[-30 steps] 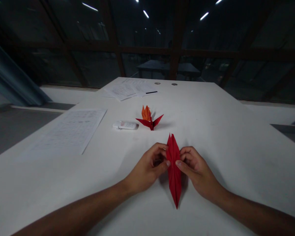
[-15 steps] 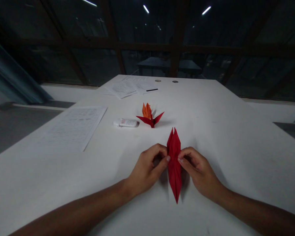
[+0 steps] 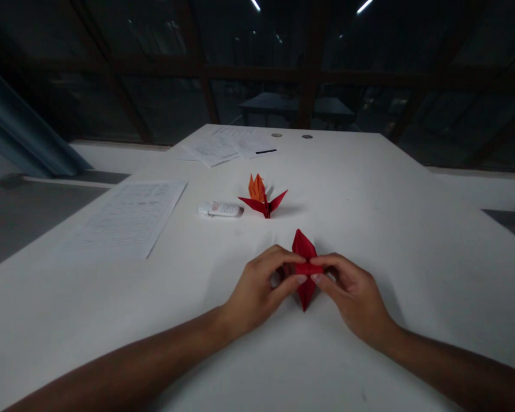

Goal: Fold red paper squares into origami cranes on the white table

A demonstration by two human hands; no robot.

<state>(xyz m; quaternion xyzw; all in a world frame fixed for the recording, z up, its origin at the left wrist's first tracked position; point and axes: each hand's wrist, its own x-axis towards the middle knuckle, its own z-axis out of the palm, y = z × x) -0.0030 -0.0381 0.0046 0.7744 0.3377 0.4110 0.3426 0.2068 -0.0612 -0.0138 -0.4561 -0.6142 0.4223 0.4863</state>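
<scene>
Left hand (image 3: 264, 286) and right hand (image 3: 354, 294): each pinching the red folded paper (image 3: 304, 249) at its middle, thumbs nearest the wearer. Paper located between surface (image 3: 390, 229) centre and near edge. Beyond it: red paper crane (image 3: 266, 207), orange folded paper (image 3: 256, 187) just behind crane, white pen-like item (image 3: 221, 209) to crane's left.

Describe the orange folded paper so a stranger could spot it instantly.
On the white table, look past the handheld red paper to a red winged piece. The orange folded paper stands just behind it, tips upward, orange where both neighbours are red.
</scene>
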